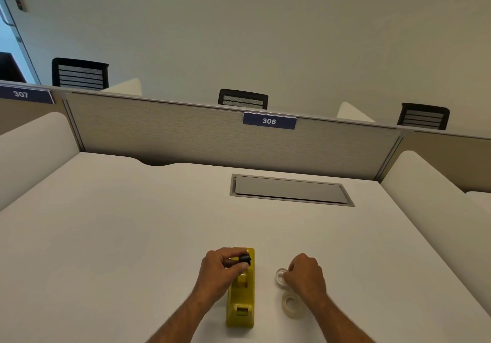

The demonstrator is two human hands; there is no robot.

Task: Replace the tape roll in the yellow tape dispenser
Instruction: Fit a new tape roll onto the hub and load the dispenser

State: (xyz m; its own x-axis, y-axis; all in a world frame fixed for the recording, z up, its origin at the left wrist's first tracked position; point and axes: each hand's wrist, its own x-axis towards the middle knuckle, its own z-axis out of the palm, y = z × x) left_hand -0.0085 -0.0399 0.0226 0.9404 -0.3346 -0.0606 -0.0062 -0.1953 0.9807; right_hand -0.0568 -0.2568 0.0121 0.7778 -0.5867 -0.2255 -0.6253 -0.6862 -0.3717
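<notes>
Both hands are down at the near edge of the white desk (132, 223). His left hand (221, 269) is curled around a small black spool (244, 259), pinched between thumb and fingers and held just above the far end of the yellow tape dispenser (240, 305). His right hand (305, 273) lies knuckles-up with its fingers bent onto a tape roll (280, 276); they touch it, but from here I cannot tell whether they have truly closed on it. A second tape roll (291, 305) lies flat just nearer to him, close beside the right wrist and untouched.

The dispenser stands lengthwise between the two hands, cutter end towards him, its cradle apparently empty. I would judge it weighted and steady, unlikely to shift under a light push. The rolls look light and rigid, with smooth slippery sides; the sensible hold is across the outer rim, leaving the centre hole free for the spool. The spool looks like hard plastic, small enough to slip away, so a grip at its ends suits best.

Farther back, a grey hatch (289, 189) sits flush in the desk, below a partition (159, 130) labelled 306.
</notes>
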